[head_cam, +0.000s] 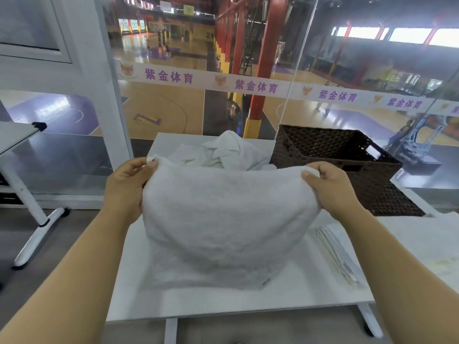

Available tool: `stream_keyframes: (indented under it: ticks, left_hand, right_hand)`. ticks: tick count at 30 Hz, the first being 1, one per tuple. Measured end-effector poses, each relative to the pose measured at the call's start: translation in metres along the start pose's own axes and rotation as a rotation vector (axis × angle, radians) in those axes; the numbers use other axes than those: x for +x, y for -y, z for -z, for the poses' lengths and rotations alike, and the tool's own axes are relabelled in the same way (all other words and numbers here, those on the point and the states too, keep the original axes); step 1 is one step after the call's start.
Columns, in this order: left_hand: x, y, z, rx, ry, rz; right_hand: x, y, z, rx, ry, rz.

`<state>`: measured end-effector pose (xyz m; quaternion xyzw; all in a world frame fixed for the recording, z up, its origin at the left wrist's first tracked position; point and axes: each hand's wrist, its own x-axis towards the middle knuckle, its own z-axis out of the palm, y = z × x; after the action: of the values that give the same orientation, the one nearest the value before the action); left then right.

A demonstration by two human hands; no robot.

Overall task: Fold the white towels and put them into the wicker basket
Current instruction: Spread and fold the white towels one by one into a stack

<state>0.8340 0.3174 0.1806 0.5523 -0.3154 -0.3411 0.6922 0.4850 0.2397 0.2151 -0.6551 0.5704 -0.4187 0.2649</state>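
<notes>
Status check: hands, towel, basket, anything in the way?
Left hand and right hand each pinch a top corner of the white towel. Unfolded pile behind. Wicker basket looks empty, path clear.

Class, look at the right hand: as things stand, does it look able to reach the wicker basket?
Probably yes. The wicker basket stands just beyond the right hand, open-topped, with nothing between them. But that hand pinches a corner of the white towel, shared with the left hand, so it would bring the towel along.
</notes>
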Motion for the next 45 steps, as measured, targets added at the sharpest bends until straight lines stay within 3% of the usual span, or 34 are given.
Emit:
stream_keyframes:
  ticks: [5,10,18,26,30,38,45]
  left_hand:
    - [0.021,0.029,-0.001,0.153,0.005,0.089]
    - [0.036,0.087,-0.001,0.301,0.02,0.161]
    - [0.078,0.153,-0.023,0.256,-0.056,0.407]
    - [0.153,0.173,-0.061,0.247,-0.108,0.377]
    - [0.168,0.185,-0.067,0.336,-0.098,0.338]
    - [0.103,0.214,-0.058,0.601,0.054,0.433]
    - [0.024,0.234,-0.018,0.862,0.229,0.536]
  right_hand:
    - [0.017,-0.025,-0.021,-0.179,0.019,-0.043]
    - [0.036,-0.079,-0.057,-0.348,0.17,-0.162]
    - [0.082,-0.138,-0.106,-0.212,0.193,-0.378]
    - [0.159,-0.165,-0.141,-0.08,0.236,-0.443]
    - [0.177,-0.174,-0.151,-0.218,0.363,-0.382]
    - [0.125,-0.183,-0.152,-0.331,0.591,-0.387]
    - [0.036,-0.198,-0.141,-0.462,0.621,-0.532]
